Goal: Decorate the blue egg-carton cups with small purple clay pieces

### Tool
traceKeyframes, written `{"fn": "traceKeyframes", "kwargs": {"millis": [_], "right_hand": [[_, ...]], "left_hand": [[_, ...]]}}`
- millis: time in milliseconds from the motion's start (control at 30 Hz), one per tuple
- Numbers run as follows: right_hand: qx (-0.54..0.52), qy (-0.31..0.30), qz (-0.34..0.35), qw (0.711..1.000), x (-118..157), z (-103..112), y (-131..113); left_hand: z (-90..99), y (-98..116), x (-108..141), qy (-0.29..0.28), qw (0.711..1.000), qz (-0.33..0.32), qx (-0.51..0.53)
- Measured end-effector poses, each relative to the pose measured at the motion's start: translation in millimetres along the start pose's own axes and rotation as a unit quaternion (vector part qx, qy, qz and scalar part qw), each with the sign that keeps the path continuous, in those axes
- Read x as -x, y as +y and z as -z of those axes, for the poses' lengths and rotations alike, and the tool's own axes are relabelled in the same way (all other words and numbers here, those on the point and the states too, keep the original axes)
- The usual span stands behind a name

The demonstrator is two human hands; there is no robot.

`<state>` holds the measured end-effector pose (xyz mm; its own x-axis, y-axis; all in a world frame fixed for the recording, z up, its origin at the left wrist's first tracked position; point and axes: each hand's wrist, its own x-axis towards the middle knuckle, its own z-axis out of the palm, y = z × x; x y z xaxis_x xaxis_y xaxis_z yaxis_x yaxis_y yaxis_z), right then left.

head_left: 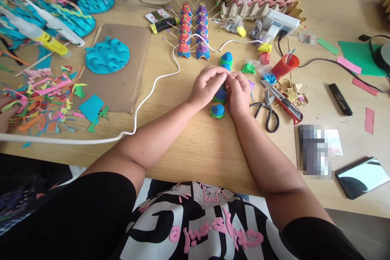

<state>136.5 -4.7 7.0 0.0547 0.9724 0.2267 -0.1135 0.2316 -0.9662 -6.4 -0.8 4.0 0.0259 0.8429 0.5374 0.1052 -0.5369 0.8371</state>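
A strip of egg-carton cups (218, 110), coloured blue and green, lies on the table under my two hands. My left hand (209, 86) reaches over it from the left, thumb and fingers pinched together. From the other side my right hand (238, 92) meets it fingertip to fingertip, also closed in a pinch. Whatever sits between the fingertips is too small or hidden to make out. Part of the strip's middle is covered by the hands. Beyond stand a red egg-carton strip (184, 32) and a purple one (202, 34), stuck with ball-headed pins.
Scissors (268, 109) and a box cutter (284, 103) lie right of my hands, near a red cup (284, 65) and green clay (249, 68). A white cable (155, 83) crosses the table. Paper scraps (45, 97) and another person's hand (6, 113) are at left.
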Motion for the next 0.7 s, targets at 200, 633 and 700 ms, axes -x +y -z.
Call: {"fn": "traceKeyframes", "kwargs": {"millis": [200, 633, 700], "right_hand": [[0.018, 0.007, -0.004, 1.000, 0.5, -0.8, -1.0], [0.001, 0.002, -0.003, 1.000, 0.7, -1.3, -2.4], [0.005, 0.002, -0.003, 1.000, 0.7, -1.6, -2.5]], "left_hand": [[0.6, 7.0, -0.9, -0.005, 0.999, -0.021, -0.032], [3.0, 12.4, -0.5, 0.003, 0.998, -0.033, -0.051], [2.4, 10.5, -0.4, 0.008, 0.998, -0.037, -0.046]]}}
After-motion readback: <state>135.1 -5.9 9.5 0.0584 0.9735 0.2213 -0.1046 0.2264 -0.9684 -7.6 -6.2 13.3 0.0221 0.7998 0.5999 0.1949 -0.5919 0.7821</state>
